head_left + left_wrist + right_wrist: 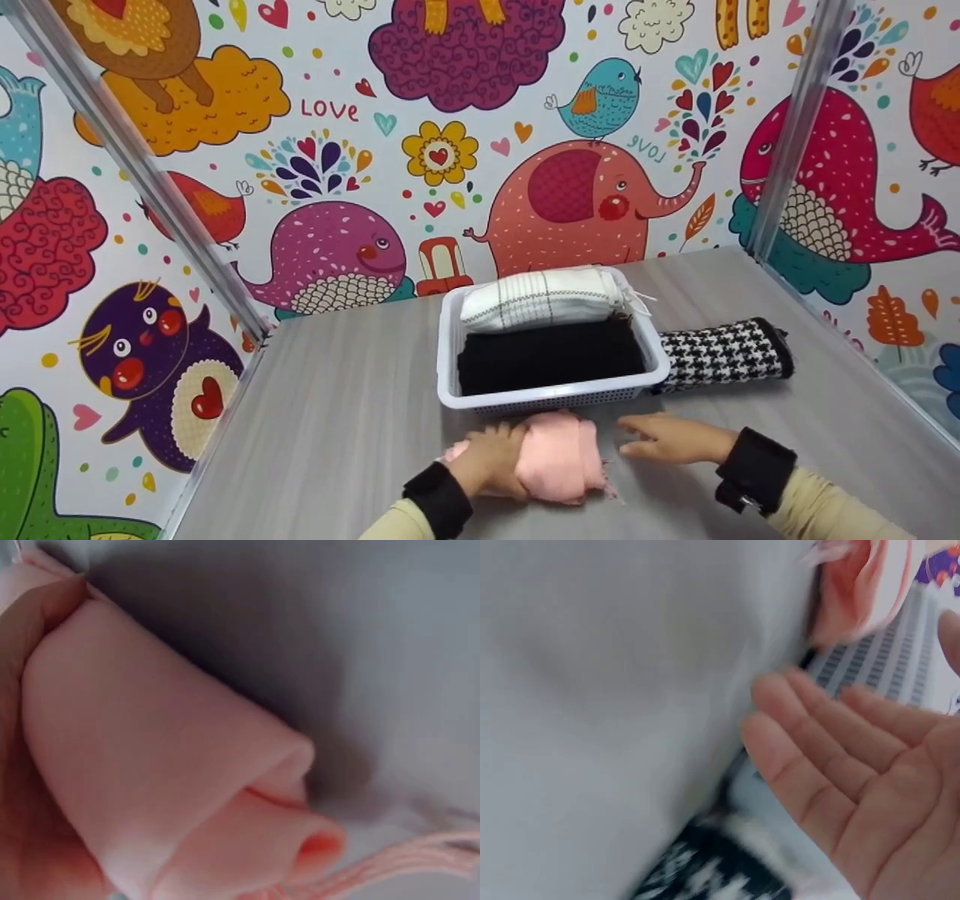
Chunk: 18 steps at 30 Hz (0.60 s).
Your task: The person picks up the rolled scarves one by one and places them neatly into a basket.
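Looking through the head view, we are seeing the left hand (489, 461) gripping a rolled pink cloth (560, 459), which is lying on the table (337, 427) just in front of a white basket (555, 392). The right hand (671, 439) is hovering near the roll's other end, apart from it. A white cloth (540, 298) and a black cloth (551, 356) are sitting in the basket, and a checked cloth (727, 352) is lying just beside it, to the right. In the left wrist view, we are seeing the hand curling round the roll, with fringe (405, 859) trailing at one end. In the right wrist view, we are seeing the fingers stretching out nearly straight, close to the basket.
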Available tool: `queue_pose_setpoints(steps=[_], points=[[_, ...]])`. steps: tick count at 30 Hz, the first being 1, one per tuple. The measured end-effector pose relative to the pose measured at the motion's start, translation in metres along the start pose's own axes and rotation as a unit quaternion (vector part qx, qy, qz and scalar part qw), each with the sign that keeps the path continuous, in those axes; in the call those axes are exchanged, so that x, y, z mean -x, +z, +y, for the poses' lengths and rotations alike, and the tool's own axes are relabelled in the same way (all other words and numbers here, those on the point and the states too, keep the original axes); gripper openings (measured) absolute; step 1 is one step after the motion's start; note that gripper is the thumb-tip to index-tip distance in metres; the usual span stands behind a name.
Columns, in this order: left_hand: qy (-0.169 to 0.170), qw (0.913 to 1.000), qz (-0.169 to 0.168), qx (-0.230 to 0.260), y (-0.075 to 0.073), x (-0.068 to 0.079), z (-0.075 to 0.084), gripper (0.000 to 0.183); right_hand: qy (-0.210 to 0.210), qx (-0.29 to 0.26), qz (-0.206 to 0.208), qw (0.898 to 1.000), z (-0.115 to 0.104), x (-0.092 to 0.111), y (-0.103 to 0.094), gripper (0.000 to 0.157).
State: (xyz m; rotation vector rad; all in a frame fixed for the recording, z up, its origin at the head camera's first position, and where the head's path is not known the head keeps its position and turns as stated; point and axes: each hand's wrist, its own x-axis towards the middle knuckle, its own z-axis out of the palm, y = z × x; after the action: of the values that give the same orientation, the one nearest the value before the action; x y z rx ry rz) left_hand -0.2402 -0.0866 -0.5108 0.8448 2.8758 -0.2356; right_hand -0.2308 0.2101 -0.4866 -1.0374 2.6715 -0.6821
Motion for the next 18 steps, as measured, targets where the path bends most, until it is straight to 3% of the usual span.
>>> queue_pose_setpoints(steps=[5,11,15,18], points=[[-0.021,0.9996,0.007,-0.018,-0.008,-0.014,0.032,0.098,-0.015,0.04,0.027,0.999,-0.011,-0.008,0.006,0.068],[-0.046,0.9984,0.033,-0.001,-0.013,-0.026,0.062,0.101,-0.063,0.092,0.039,0.993,-0.007,-0.019,0.017,0.076],[-0.056,0.9971,0.05,0.004,-0.012,-0.031,0.07,0.101,-0.062,0.109,0.031,0.992,-0.002,-0.027,0.024,0.09],[-0.04,0.9972,0.051,0.038,-0.011,-0.03,0.066,0.106,-0.057,0.103,0.026,0.993,0.003,-0.03,0.03,0.095]])
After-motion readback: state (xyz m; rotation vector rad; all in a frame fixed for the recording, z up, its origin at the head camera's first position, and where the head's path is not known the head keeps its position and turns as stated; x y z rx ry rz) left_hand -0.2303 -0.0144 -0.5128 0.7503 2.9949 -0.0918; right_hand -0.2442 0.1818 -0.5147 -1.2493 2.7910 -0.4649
